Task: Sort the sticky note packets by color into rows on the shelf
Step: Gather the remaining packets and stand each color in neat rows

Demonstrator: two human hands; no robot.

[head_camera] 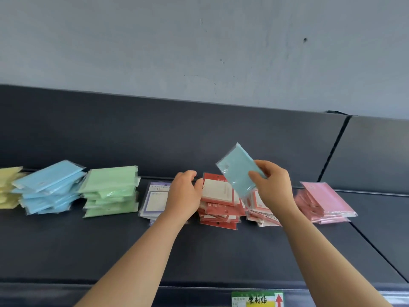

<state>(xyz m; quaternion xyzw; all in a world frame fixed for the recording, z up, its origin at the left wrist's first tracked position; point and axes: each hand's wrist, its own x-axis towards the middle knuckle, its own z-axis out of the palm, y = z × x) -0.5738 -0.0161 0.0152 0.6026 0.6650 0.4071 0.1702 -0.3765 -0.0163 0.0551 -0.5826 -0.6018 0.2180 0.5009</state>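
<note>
- Currently your right hand [271, 185] is clamped on a light blue sticky note packet [238, 168], with the thumb on its front near the lower right edge and the fingers behind.
- You hold that packet tilted in the air above the dark shelf [199, 251], its upper corner leaning to the left.
- From the head view the packet overlaps the red stack [219, 207] and the red-bordered white stack [259, 207]. It is raised in front of both.
- Your left hand [184, 193] holds nothing, and its fingers are loosely bent over the purple-bordered stack [155, 200].
- Its thumb lies just beside the left edge of the red stack's top packet. Whether it touches that packet cannot be told.
- Along the back of the shelf the stacks run in one row. From the left come the yellow stack [8, 189], cut by the frame edge, then the blue stack [48, 187] and the green stack [110, 191]. After them come the purple-bordered, red and red-bordered white stacks, and last the pink stack [325, 202].
- The blue stack stands well apart from the packet you hold, to its left, between the yellow and green stacks.
- The blue, green and pink stacks are untidy, with packets fanned out and slipping sideways.
- A green and yellow label [257, 299] with a red arrow sits on the shelf's front edge, between your forearms.
</note>
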